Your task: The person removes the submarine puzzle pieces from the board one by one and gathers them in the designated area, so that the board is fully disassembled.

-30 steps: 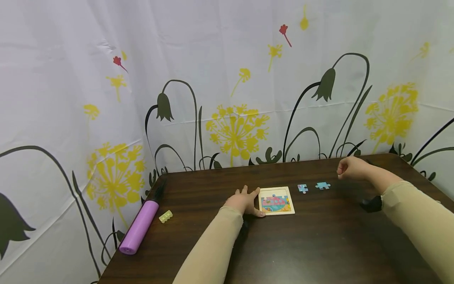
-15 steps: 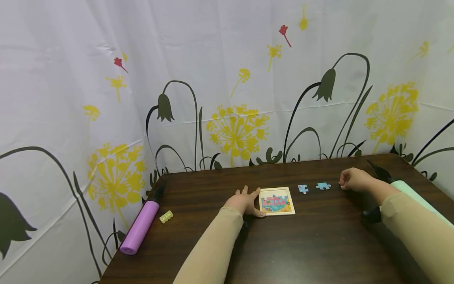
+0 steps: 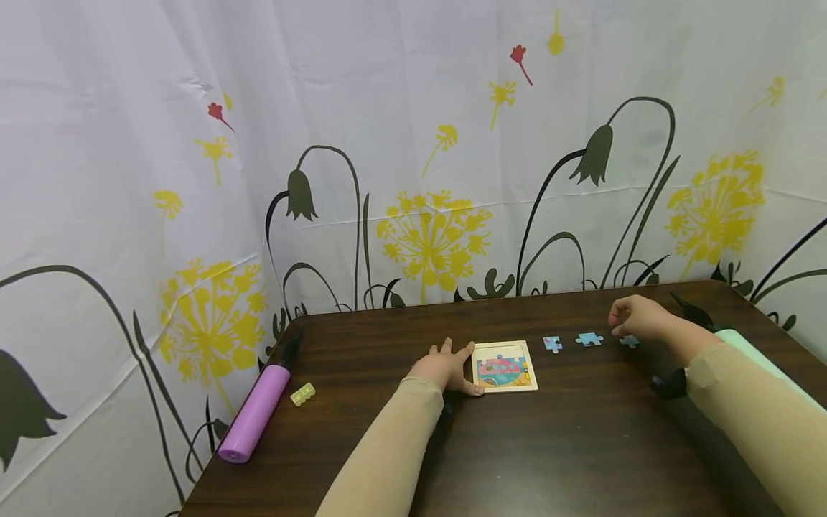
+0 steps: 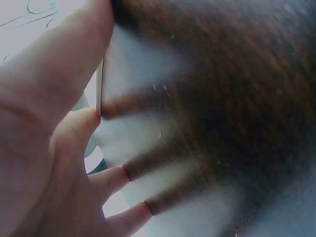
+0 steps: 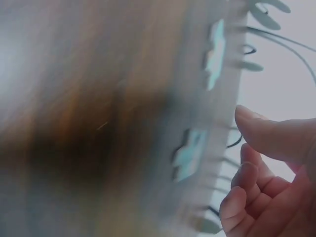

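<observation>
Along the table's (image 3: 517, 452) left edge lies a purple tube (image 3: 254, 416), with a yellow block (image 3: 302, 394) near it. The left hand (image 3: 441, 369), its fingers straight and spread, touches the left corners of the puzzle frame (image 3: 500, 350) mid-table. Toward the far edge, three blue pieces (image 3: 589, 339) lie in a row right of the frame, the right hand (image 3: 638, 317) above the last, fingers loosely curled round nothing.

Behind your desk (image 3: 549, 445) you've got a white cloth (image 3: 388, 93), kinda creased and wavy, filling the whole back of the view. It's printed with big yellow flower bursts (image 3: 429, 244), droopy grey-green bellflowers (image 3: 299, 194) and a few little red sprigs (image 3: 518, 54). Desk's dark brown wood grain with rounded far corners, and you're getting a soft sheen off the top.
</observation>
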Motion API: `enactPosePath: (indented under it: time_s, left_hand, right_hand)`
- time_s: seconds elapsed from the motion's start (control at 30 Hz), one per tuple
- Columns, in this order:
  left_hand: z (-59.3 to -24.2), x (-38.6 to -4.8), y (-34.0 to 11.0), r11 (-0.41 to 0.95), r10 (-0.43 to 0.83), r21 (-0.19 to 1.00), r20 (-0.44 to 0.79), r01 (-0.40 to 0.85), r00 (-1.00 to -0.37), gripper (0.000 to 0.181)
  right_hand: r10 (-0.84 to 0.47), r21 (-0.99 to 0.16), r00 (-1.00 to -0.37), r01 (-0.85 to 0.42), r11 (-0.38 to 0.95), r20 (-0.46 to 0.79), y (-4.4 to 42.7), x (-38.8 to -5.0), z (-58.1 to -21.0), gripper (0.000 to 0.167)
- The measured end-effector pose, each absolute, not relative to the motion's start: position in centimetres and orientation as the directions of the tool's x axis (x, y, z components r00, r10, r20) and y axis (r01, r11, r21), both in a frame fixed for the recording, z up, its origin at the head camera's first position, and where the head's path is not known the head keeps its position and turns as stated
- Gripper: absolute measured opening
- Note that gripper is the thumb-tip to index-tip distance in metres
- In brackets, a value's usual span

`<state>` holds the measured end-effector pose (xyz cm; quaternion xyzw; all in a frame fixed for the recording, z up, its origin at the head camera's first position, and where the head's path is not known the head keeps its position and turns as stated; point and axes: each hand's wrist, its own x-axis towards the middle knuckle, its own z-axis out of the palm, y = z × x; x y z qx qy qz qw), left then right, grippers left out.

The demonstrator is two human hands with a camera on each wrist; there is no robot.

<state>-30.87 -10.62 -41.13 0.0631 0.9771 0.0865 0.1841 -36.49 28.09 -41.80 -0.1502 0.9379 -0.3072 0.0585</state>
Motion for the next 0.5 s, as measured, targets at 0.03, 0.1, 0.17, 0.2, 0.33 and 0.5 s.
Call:
enactPosePath:
  time_s: [0.03,0.1,0.17,0.2,0.33,0.5]
  left_hand:
    - [-41.2,-30.9,-10.7,0.977,0.154,0.193,-0.35,0.09,-0.924,0.097]
    - [-41.2,-30.9,-10.7,0.977,0.152,0.192,-0.352,0.088,-0.924,0.097]
    - [-41.3,-30.9,-10.7,0.977,0.154,0.192,-0.354,0.089,-0.923,0.097]
    - [-41.3,-30.9,-10.7,0.977,0.155,0.193,-0.355,0.09,-0.922,0.097]
    - [-41.2,-30.8,-10.6,0.976,0.159,0.196,-0.356,0.093,-0.921,0.097]
    - [-41.0,-30.8,-10.5,0.978,0.153,0.187,-0.355,0.091,-0.922,0.097]
  right_hand:
    - [-0.322,-0.6,-0.947,-0.249,0.76,-0.016,27.7,-36.7,-41.6,0.015]
    - [-0.329,-0.612,-0.944,-0.256,0.748,-0.006,26.8,-37.0,-41.2,0.015]
    - [-0.336,-0.626,-0.942,-0.27,0.732,0.013,25.8,-37.4,-40.9,0.016]
    - [-0.339,-0.631,-0.941,-0.275,0.725,0.021,25.1,-37.5,-40.9,0.015]
    - [-0.363,-0.649,-0.93,-0.306,0.697,0.048,22.1,-37.9,-40.8,0.014]
    - [-0.425,-0.673,-0.903,-0.352,0.651,0.062,18.1,-37.9,-41.1,0.012]
